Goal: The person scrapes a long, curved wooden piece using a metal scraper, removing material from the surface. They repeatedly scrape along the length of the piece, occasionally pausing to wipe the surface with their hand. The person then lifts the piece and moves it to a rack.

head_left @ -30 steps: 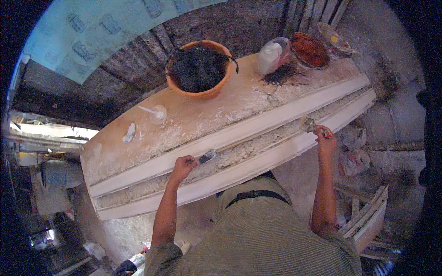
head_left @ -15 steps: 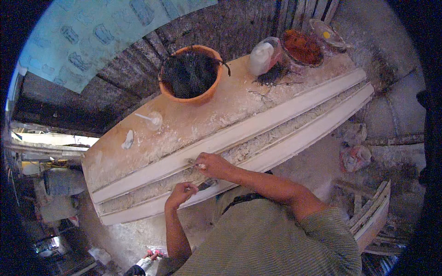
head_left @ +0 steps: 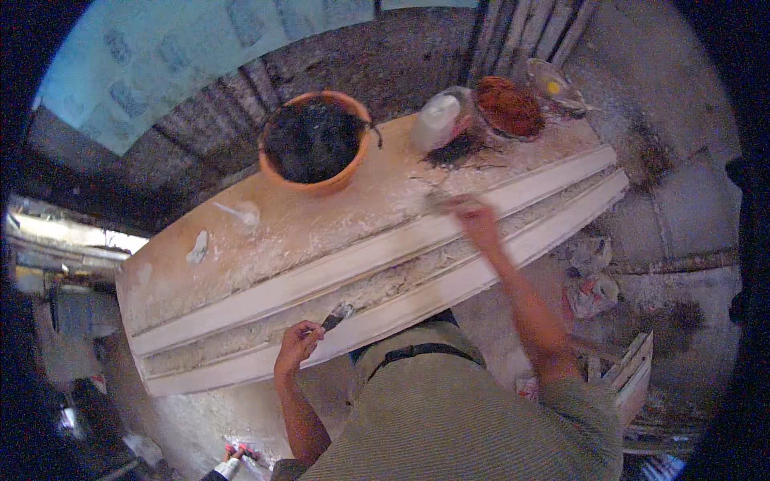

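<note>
Long pale moulding pieces (head_left: pixel 321 291) lie side by side across the brown board, with a rough groove (head_left: pixel 385 284) of crumbly whitish material between the rails. Over the near rail, my left hand (head_left: pixel 298 345) grips a putty knife (head_left: pixel 333 319) with a dark blade and whitish paste at its end. Farther right, my right hand (head_left: pixel 478 218) reaches over the far rail, fingers closed and blurred by motion. A smeared greyish thing (head_left: pixel 439 200) shows at its fingertips; its kind is unclear. Just beyond that hand lie loose dark fibres (head_left: pixel 461 151).
An orange tub (head_left: pixel 273 172) full of dark fibre stands on the brown board (head_left: pixel 321 224). Behind the fibres are a whitish plastic container (head_left: pixel 441 116), a reddish-brown-filled container (head_left: pixel 511 108) and another tub (head_left: pixel 553 86). A wooden frame (head_left: pixel 630 373) stands at lower right.
My right hand has left the near groove and swung away and right, toward the dark fibres. The left hand still holds the putty knife, now tilted upward. The whole view has shifted slightly.
</note>
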The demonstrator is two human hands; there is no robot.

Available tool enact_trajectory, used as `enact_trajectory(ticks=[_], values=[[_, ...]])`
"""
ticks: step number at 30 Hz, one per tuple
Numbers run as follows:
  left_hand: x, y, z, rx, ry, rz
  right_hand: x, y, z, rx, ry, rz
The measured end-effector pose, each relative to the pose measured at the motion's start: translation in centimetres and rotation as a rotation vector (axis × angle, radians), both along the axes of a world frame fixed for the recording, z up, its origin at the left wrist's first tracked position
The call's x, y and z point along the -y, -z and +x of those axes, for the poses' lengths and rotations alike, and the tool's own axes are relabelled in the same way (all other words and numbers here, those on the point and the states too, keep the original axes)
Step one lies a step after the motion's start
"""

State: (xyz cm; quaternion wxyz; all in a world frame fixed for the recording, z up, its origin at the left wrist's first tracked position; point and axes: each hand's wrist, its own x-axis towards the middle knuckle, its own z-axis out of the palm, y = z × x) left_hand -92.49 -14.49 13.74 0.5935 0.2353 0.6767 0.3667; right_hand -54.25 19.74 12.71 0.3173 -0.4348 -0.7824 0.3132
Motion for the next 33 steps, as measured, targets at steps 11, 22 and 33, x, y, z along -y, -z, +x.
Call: enact_trajectory(ticks=[11,22,33], values=[[-11.0,-2.1,9.4,-0.066,-0.036,0.029,-16.1,1.4,19.5,0.563,0.587,0.264],[-20.0,-0.9,24.0,-0.055,-0.316,0.014,-4.3,2.6,11.6,0.01,-0.094,-0.423],[-21.0,0.5,27.3,-0.06,-0.371,0.051,-15.9,-1.1,23.8,-0.129,0.213,-0.095]])
